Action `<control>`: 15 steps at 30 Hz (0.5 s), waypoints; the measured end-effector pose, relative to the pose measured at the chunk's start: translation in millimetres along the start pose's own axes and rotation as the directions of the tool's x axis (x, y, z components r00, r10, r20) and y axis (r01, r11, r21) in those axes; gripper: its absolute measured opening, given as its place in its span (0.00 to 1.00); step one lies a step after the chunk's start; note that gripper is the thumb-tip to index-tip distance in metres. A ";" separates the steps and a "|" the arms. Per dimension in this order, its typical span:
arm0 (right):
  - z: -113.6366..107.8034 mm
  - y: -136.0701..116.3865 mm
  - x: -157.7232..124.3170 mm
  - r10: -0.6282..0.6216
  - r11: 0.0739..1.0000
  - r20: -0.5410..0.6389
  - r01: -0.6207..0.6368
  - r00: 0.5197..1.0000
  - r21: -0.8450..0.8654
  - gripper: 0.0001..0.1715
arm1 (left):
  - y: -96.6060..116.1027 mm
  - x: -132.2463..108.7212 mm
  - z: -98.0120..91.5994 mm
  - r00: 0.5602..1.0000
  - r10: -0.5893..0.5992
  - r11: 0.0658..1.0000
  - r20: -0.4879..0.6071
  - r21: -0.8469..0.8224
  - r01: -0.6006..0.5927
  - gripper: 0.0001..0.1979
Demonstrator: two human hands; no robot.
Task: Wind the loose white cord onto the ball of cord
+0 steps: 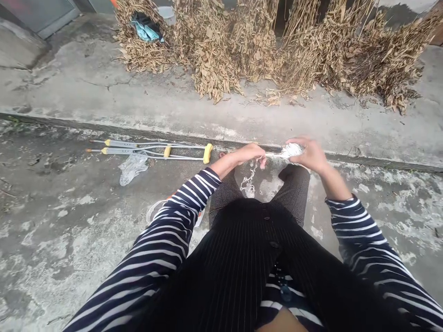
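My right hand (309, 156) is closed around a crumpled white bundle (292, 151) that looks like wound cord or thin plastic. Between it and my left hand (252, 154) a pale strand (274, 154) runs taut. The fingers of my left hand are closed on that strand. Below the left hand hangs a loose, tangled white cord (248, 184), trailing down between my knees towards the ground. Both hands are held in front of my legs, over the edge of a concrete step.
A pair of crutches (157, 150) with yellow pads lies to the left along the step (173, 103). Beside them is a clear plastic bag (133, 169). Bundles of dried stalks (221, 50) line the far side, with a blue and black cloth (147, 28) and a white bucket (167, 15).
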State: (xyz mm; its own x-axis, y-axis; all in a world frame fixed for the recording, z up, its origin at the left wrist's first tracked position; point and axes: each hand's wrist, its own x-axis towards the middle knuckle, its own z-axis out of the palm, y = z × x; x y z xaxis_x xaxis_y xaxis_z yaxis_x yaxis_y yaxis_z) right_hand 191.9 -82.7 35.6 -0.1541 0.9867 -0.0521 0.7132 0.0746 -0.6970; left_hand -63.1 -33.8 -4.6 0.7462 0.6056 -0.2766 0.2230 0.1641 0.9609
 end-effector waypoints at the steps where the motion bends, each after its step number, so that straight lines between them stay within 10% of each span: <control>1: -7.2 -3.5 0.6 -0.024 0.999 0.075 0.026 0.997 -0.025 0.31 | 0.3 1.5 0.6 1.000 0.009 0.991 0.005 0.132 -0.010 0.14; 6: -21.2 -15.1 -1.7 -0.025 0.968 0.411 -0.081 0.911 0.238 0.28 | 8.0 18.4 6.2 0.988 0.151 0.905 -0.031 0.406 -0.125 0.12; 15: -25.0 -10.0 -19.4 -0.040 0.644 0.358 -0.250 0.933 0.723 0.51 | -14.2 32.4 0.2 0.971 0.238 0.971 -0.018 -0.037 -0.238 0.14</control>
State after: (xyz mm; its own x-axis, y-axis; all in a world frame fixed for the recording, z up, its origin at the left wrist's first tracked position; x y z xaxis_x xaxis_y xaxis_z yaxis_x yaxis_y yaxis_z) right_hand 204.9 -98.9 61.4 -0.4171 0.8655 -0.2774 0.0041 -0.3033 -0.9529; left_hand -42.0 -16.7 -27.1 0.7667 0.6407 -0.0401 0.0155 0.0440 0.9989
